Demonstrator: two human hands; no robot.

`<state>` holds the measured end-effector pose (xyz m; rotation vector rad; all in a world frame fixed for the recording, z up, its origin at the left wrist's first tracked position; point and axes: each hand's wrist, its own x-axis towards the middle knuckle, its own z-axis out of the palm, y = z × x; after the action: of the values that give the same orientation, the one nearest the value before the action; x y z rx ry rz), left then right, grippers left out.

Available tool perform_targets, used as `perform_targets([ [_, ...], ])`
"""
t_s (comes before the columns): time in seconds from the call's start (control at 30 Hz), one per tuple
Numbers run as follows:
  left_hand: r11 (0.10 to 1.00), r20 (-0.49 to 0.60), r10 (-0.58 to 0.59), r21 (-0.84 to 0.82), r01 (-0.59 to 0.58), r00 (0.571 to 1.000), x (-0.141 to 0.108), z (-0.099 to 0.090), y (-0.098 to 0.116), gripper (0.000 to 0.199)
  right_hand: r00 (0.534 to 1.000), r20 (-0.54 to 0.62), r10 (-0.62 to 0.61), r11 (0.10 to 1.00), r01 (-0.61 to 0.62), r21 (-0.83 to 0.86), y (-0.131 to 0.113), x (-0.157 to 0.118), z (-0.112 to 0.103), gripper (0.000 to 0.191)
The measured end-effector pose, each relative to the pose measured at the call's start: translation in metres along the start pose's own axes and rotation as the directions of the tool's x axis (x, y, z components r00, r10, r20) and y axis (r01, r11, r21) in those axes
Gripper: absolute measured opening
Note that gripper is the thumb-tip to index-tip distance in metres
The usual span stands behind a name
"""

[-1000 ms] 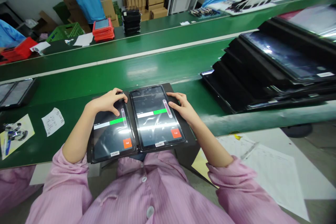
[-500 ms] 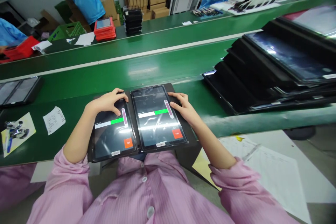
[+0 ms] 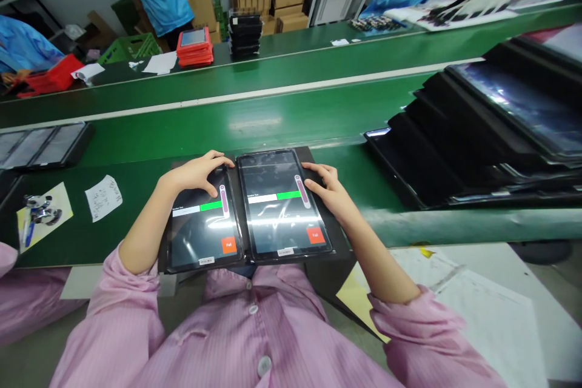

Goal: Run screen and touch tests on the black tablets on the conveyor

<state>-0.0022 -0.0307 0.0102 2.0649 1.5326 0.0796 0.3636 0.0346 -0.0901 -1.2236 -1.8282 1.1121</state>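
Two black tablets lie side by side in front of me, the left tablet [image 3: 195, 236] and the right tablet [image 3: 277, 221]. Each screen is lit, with a white and green bar, a purple slider and a red "Fail" box. My left hand [image 3: 197, 174] arches over the left tablet's upper part, its thumb on the screen and its fingers curled at the edge by the gap. With bent fingers and thumb, my right hand [image 3: 331, 193] grips the right tablet's right edge. A dark sheet or cover [image 3: 339, 242] shows beneath the right tablet.
To the right leans a stack of black tablets in covers [image 3: 436, 139]. More tablets [image 3: 59, 142] lie at the left, near a handwritten note [image 3: 103, 198] and metal parts [image 3: 43, 209]. Across the green conveyor [image 3: 182, 124] are red cases [image 3: 195, 51] and people in blue.
The whole view has shifted slightly, so things appear a little farther right. Both hands keep their places on the tablets, and the screens look the same.
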Motion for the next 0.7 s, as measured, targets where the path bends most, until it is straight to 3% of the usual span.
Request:
perform_targets([
  [0.07, 1.000, -0.086, 0.011, 0.008, -0.011, 0.996, -0.011, 0.004, -0.004, 0.087, 1.000, -0.003, -0.002, 1.000, 0.002, -0.006, 0.000, 0.000, 0.000, 0.050],
  [0.13, 1.000, -0.269, -0.010, 0.021, 0.016, 0.963, -0.025, 0.013, -0.019, 0.077, 1.000, -0.004, 0.003, 1.000, -0.003, -0.004, -0.001, -0.001, 0.000, 0.051],
  [0.17, 0.999, -0.400, -0.038, -0.013, 0.036, 0.915, -0.033, 0.020, -0.032, 0.067, 1.000, -0.003, 0.009, 1.000, -0.009, -0.003, -0.002, -0.001, 0.000, 0.051],
  [0.2, 0.994, -0.556, -0.103, -0.087, 0.065, 0.825, -0.040, 0.028, -0.047, 0.056, 1.000, -0.001, 0.017, 1.000, -0.017, -0.003, -0.003, -0.002, 0.000, 0.051],
  [0.23, 0.977, -0.702, -0.200, -0.196, 0.084, 0.683, -0.046, 0.037, -0.064, 0.046, 1.000, 0.001, 0.023, 1.000, -0.023, -0.003, -0.003, -0.002, -0.001, 0.051],
  [0.27, 0.940, -0.811, -0.330, -0.327, 0.094, 0.482, -0.051, 0.048, -0.083, 0.041, 1.000, 0.004, 0.028, 1.000, -0.028, -0.005, -0.004, -0.003, -0.001, 0.051],
  [0.3, 0.884, -0.852, -0.468, -0.454, 0.113, 0.236, -0.055, 0.058, -0.102, 0.038, 1.000, 0.005, 0.031, 1.000, -0.031, -0.005, -0.005, -0.003, -0.001, 0.051],
  [0.33, 0.841, -0.841, -0.536, -0.525, 0.130, 0.073, -0.059, 0.068, -0.119, 0.037, 1.000, 0.004, 0.031, 1.000, -0.031, -0.006, -0.005, -0.003, -0.001, 0.051],
  [0.37, 0.802, -0.813, -0.578, -0.581, 0.142, -0.061, -0.061, 0.078, -0.135, 0.036, 1.000, 0.002, 0.029, 1.000, -0.029, -0.007, -0.005, -0.004, -0.001, 0.052],
  [0.4, 0.772, -0.788, -0.597, -0.616, 0.157, -0.151, -0.063, 0.085, -0.148, 0.034, 1.000, -0.001, 0.027, 1.000, -0.027, -0.010, -0.005, -0.003, -0.001, 0.052],
  [0.47, 0.740, -0.756, -0.612, -0.651, 0.170, -0.233, -0.065, 0.097, -0.167, 0.031, 1.000, -0.007, 0.019, 1.000, -0.019, -0.022, -0.004, -0.002, -0.001, 0.050],
  [0.5, 0.730, -0.745, -0.618, -0.662, 0.170, -0.252, -0.065, 0.100, -0.173, 0.029, 1.000, -0.008, 0.013, 0.999, -0.014, -0.029, -0.003, -0.002, -0.001, 0.050],
  [0.7, 0.735, -0.746, -0.623, -0.661, 0.150, -0.235, -0.065, 0.109, -0.182, 0.024, 1.000, -0.008, -0.002, 0.998, 0.002, -0.062, 0.002, 0.001, -0.002, 0.050],
])
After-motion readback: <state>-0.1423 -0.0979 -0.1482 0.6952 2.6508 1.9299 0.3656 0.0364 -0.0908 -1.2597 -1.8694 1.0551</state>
